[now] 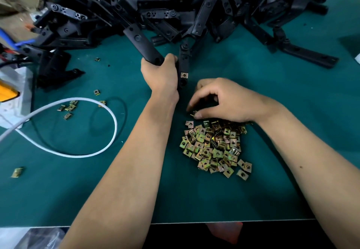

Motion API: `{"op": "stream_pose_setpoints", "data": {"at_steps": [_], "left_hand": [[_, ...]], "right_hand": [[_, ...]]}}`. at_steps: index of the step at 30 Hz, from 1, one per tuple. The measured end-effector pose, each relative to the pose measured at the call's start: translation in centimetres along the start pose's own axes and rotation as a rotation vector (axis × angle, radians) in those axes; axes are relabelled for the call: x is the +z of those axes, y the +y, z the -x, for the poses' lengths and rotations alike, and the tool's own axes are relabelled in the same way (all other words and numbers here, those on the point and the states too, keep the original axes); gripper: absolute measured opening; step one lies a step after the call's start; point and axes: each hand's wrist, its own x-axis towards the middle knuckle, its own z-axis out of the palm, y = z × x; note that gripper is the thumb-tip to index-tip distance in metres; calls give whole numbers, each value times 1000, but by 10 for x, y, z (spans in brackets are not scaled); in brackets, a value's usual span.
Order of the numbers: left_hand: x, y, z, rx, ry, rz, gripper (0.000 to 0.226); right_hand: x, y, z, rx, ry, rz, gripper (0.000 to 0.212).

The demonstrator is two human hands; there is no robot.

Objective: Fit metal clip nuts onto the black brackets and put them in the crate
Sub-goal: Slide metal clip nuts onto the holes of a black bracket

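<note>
My left hand (161, 72) grips a black bracket (143, 43) at the middle of the green table. A second arm of that bracket (184, 61) hangs beside the hand, with a brass clip nut (183, 75) fitted on its end. My right hand (220, 99) rests at the top of a heap of brass clip nuts (213, 147) and pinches one clip nut (193, 114) between thumb and forefinger. A large pile of black brackets (194, 5) fills the far side of the table. No crate is in view.
A white cable (109, 145) and a thin black cable (124, 112) loop on the left of the green mat (292, 112). Loose clip nuts (69, 108) lie scattered there. A yellow object (7, 93) sits at the left edge. The table's front edge (233, 222) is near.
</note>
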Motion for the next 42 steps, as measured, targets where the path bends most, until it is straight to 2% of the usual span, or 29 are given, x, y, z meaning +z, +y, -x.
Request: {"op": "stream_pose_setpoints", "data": {"at_steps": [3,6,11,17,23,25,27,30,34,37,42], "left_hand": [[0,1,3,12,-19,-33,27],[1,2,5,-21,-44,-12,29],[4,2,11,-109,-144,-6,32],[6,3,13,-161,-202,-11,37],[3,6,15,-319,-319,69,27],[4,8,15,-382,-347,123,15],[3,9,14,-451,-371,161,18],[3,10,13,-501,-397,204,18],[5,9,17,-427,-371,153,12],[5,6,21,-332,-360,62,28],[7,4,23,-283,-373,51,29]], "right_hand": [[2,-2,-1,1,17,46,13],[4,1,0,19,136,42,12],[3,14,-3,126,472,-225,17],[2,16,-2,190,682,-657,3],[1,8,-2,207,662,-991,3],[1,7,-2,215,671,-944,5],[0,8,-1,230,695,-819,7],[-1,6,0,211,700,-887,7],[1,2,-1,158,673,-1033,9],[4,0,-2,125,703,-999,15],[5,0,-3,141,772,-934,13]]}}
